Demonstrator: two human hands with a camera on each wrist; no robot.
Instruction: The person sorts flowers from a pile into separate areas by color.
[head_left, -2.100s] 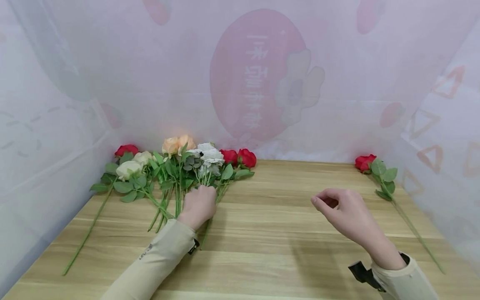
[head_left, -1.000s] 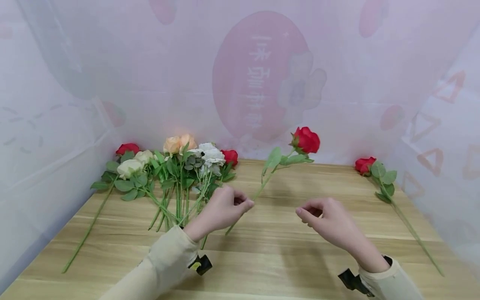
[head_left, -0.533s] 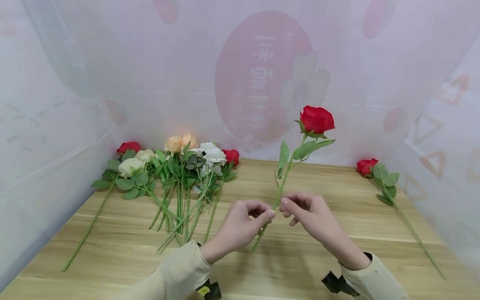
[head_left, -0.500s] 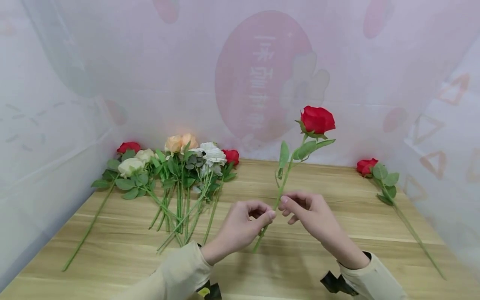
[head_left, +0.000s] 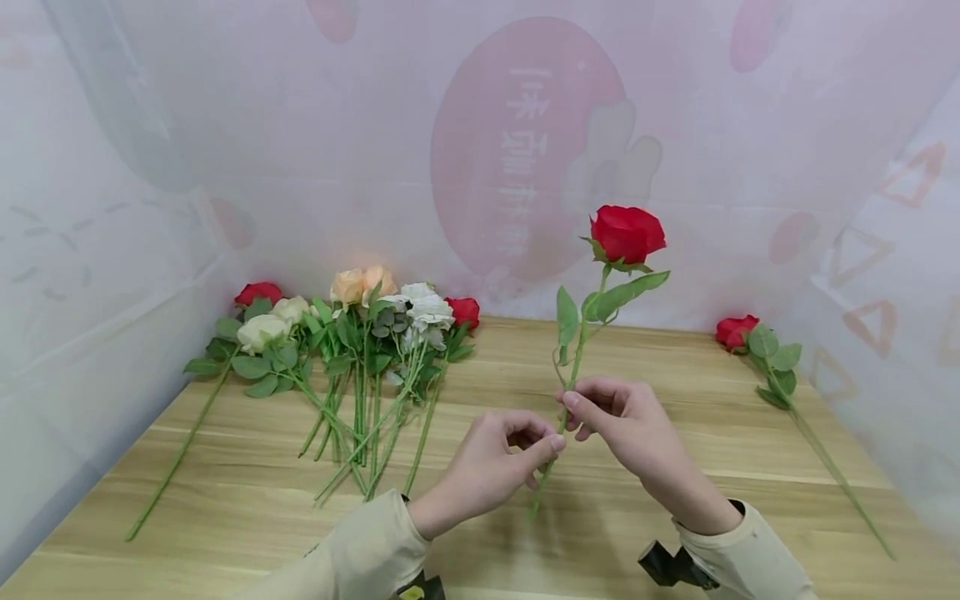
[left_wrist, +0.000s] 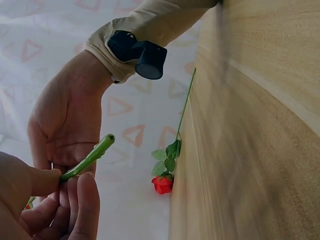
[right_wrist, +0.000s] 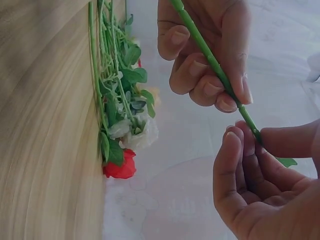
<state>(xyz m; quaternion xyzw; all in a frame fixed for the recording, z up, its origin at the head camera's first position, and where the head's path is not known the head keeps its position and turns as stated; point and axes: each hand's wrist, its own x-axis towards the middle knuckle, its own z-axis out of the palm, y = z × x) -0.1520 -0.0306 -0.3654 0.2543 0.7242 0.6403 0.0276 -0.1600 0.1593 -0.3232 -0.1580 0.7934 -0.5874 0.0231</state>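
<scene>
A red rose (head_left: 627,234) with green leaves stands nearly upright above the table, held by its stem between both hands. My left hand (head_left: 491,458) pinches the lower stem between thumb and fingers. Just above it, my right hand (head_left: 637,433) pinches the stem between thumb and fingertips. In the left wrist view the cut end of the stem (left_wrist: 95,159) sticks out past the left thumb. The right wrist view shows both hands on the green stem (right_wrist: 205,50), close together, with the bloom out of frame.
Left on the wooden table (head_left: 300,533) lies a spread of flowers: cream roses (head_left: 262,332), peach roses (head_left: 348,287), white flowers (head_left: 426,307) and red roses (head_left: 462,312). Another red rose (head_left: 737,331) lies at the right edge. A printed cloth (head_left: 360,125) rises behind.
My left hand picked the red rose from the group, brought it rightward and raised it upright. My right hand moved left and now grips the stem too.
</scene>
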